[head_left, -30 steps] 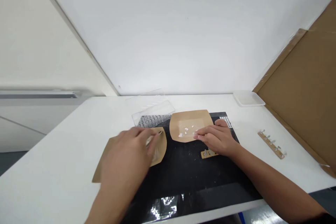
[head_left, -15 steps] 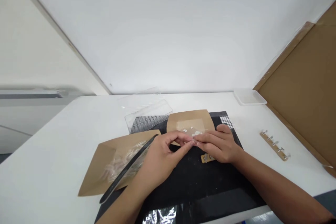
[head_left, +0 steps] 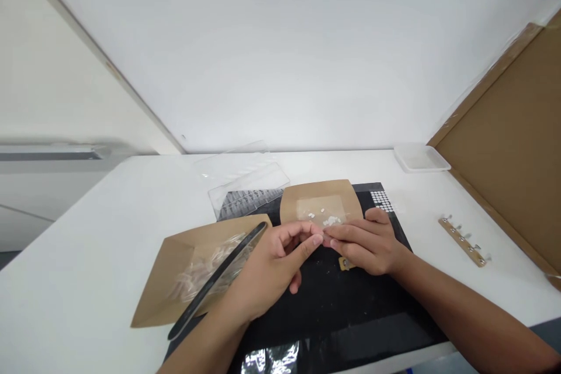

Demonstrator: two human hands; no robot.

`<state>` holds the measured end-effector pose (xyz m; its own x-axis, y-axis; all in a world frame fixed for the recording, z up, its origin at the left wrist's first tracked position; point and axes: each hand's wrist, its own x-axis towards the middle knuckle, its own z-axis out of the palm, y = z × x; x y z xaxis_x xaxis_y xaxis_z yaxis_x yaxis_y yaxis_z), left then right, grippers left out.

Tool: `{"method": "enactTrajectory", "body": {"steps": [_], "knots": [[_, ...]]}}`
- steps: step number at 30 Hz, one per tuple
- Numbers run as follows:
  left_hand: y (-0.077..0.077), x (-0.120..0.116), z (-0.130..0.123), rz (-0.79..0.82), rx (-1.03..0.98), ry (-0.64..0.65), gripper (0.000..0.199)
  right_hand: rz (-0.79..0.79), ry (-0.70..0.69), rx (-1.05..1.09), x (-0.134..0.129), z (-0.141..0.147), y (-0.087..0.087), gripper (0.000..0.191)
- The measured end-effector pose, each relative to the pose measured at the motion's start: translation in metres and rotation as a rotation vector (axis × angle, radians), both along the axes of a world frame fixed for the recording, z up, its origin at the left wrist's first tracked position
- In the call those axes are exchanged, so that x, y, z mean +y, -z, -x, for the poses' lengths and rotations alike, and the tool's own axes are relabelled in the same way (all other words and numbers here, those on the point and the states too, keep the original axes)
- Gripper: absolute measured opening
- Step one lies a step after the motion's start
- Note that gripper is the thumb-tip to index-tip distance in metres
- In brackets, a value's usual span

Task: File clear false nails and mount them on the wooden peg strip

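Note:
My left hand (head_left: pixel 278 260) and my right hand (head_left: pixel 368 242) meet at the fingertips over the black mat (head_left: pixel 333 310). Both are pinched closed; whatever lies between the fingertips is too small to make out. Just beyond them is a brown paper tray (head_left: pixel 298 198) with small white pieces (head_left: pixel 332 220) in it. A small wooden strip (head_left: pixel 345 263) with metal fittings lies on the mat, partly hidden under my right hand. Left of my left hand, a larger brown tray (head_left: pixel 158 280) holds clear plastic pieces (head_left: pixel 197 274), with a dark nail file (head_left: pixel 214 280) lying across it.
Clear plastic cases (head_left: pixel 254 181) lie behind the trays. A sheet of white dots (head_left: pixel 381 201) is at the mat's back right corner. Further right are a wooden strip with several pegs (head_left: pixel 462 241), a shallow clear container (head_left: pixel 421 159) and a cardboard wall (head_left: pixel 512 146).
The fingers of my left hand have shifted, and one fingertip now shows below the palm. My right hand covers more of the small wooden strip. The view has shifted slightly.

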<state>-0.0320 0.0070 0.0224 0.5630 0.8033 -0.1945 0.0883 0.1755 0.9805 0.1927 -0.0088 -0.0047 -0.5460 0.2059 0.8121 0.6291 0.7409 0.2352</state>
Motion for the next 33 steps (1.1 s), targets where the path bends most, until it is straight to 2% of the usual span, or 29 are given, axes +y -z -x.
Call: {"method": "enactTrajectory", "body": {"steps": [10,14,22,29,33], "knots": [[0.0,0.003,0.001,0.232,-0.129,0.006,0.041,0.01,-0.013,0.016,-0.002,-0.003,0.002,0.026],[0.002,0.004,0.0,0.251,-0.18,-0.01,0.04,0.028,-0.004,0.05,-0.001,-0.004,0.003,0.027],[0.012,0.006,0.0,-0.047,0.016,-0.215,0.048,0.022,-0.009,0.039,0.002,-0.003,0.0,0.027],[0.01,0.006,0.002,-0.291,0.204,-0.27,0.041,0.025,0.004,0.045,0.003,-0.005,0.005,0.023],[0.011,0.005,0.001,-0.429,0.253,-0.256,0.034,0.035,0.026,0.04,0.004,-0.006,0.006,0.022]]}}
